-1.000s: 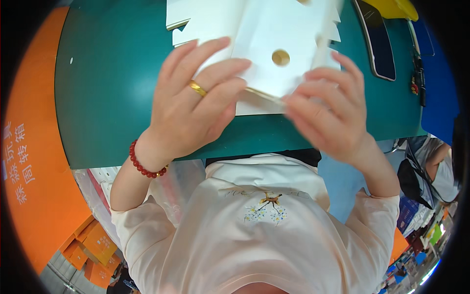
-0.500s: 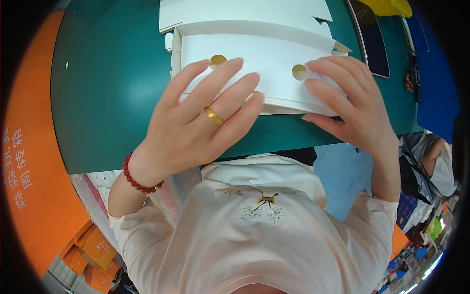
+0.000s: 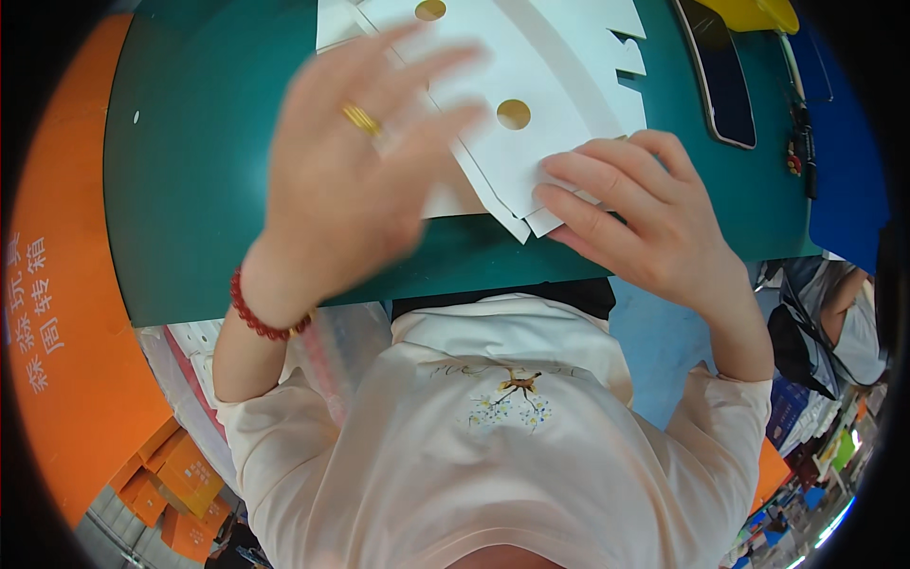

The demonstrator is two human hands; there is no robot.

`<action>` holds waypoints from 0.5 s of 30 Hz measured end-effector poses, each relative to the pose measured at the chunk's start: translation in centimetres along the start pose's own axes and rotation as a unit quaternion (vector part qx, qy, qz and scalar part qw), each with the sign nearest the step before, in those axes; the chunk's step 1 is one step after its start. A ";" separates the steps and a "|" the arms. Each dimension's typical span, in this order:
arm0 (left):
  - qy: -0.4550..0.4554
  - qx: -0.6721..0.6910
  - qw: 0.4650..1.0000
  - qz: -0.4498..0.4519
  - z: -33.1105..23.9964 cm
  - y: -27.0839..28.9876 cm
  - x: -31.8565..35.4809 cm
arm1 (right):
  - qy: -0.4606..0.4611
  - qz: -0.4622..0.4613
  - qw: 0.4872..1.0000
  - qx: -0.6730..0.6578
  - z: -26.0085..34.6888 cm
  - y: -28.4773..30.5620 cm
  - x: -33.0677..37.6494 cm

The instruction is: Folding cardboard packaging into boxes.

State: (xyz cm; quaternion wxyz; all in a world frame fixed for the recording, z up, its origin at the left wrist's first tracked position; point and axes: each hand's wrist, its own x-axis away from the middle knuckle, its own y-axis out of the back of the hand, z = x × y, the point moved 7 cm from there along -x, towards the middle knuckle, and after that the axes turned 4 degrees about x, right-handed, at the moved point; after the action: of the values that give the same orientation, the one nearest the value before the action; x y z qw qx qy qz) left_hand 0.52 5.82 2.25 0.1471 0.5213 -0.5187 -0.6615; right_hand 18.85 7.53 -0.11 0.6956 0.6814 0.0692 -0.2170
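Observation:
A white folded cardboard piece (image 3: 483,71) with round cut-out holes is turned at a slant at the far middle of the green tabletop. Notches show along its right edge, and more white card lies beneath it. My right hand (image 3: 654,209) grips its near right corner, fingers on top; the thumb is mostly hidden. My left hand (image 3: 346,171), with a gold ring, is smeared by motion above the card's left side. Its fingers are spread with nothing seen between them. Whether that hand touches the card I cannot tell.
On the green table (image 3: 190,142), a dark-screened phone (image 3: 728,90) lies at the far right, beside a yellow object (image 3: 749,13) and a black pen (image 3: 808,156). A large orange box (image 3: 71,284) borders the left side. Smaller orange boxes (image 3: 194,474) sit lower left.
The cardboard piece has swung from lying crosswise to a slant, its near right corner now in my right hand. My left hand has lifted off and moved away from me.

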 end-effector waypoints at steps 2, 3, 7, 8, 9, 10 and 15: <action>-0.057 0.171 0.983 0.031 -3.4 -0.7 0.9 | -0.012 0.005 1.000 -0.017 -0.7 1.1 -0.2; -0.056 0.168 0.984 0.031 -3.9 -0.9 1.4 | -0.020 0.007 0.999 -0.037 -1.1 1.6 -0.3; -0.074 0.201 0.975 0.056 -5.0 -1.8 2.1 | -0.090 0.005 0.996 -0.014 -2.5 1.8 -0.3; -0.062 0.210 0.975 0.039 -4.8 -1.8 2.1 | -0.091 0.004 0.996 -0.013 -2.3 1.9 -0.6; -0.065 0.209 0.975 0.039 -4.9 -1.9 2.3 | -0.091 0.025 0.996 0.006 -2.1 1.9 -1.1; -0.075 0.199 0.976 0.042 -5.0 -2.2 2.6 | -0.090 0.046 0.995 0.026 -1.9 1.8 -1.6; -0.076 0.237 0.968 0.039 -5.7 -2.4 3.1 | -0.084 0.090 0.989 0.080 -1.3 2.0 -2.6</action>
State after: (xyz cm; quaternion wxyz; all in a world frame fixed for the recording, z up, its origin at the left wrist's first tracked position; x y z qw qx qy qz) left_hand 4.86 1.49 -1.01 0.0046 0.4687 -0.6904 -0.5511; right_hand 17.58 9.24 2.62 0.6589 0.7177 -0.0685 -0.2144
